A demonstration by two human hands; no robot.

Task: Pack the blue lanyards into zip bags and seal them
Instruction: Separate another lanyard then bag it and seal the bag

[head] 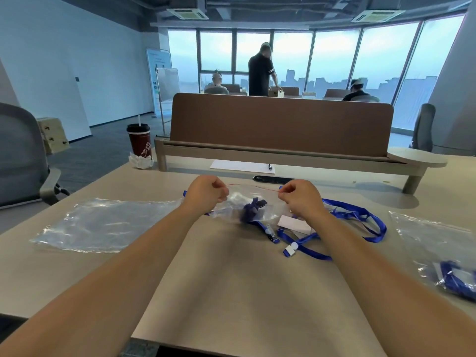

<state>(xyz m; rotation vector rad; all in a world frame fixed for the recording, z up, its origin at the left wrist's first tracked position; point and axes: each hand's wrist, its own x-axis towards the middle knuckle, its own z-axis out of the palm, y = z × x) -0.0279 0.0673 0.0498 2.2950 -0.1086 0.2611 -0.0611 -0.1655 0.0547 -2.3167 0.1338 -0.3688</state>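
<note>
Beyond bare forearms [123, 269] over the table [231, 300], the red-lined top of a clear zip bag [268, 202] is pinched at either end by left hand [206, 193] and right hand [301, 199], a bunched blue lanyard [251, 210] contained inside.

No text is legible. Dark red cup [139, 143], left of centre: white printed motif with lettering too small to read. Standing banner [159, 61], upper left of centre: lines of print, blurred beyond reading.
</note>
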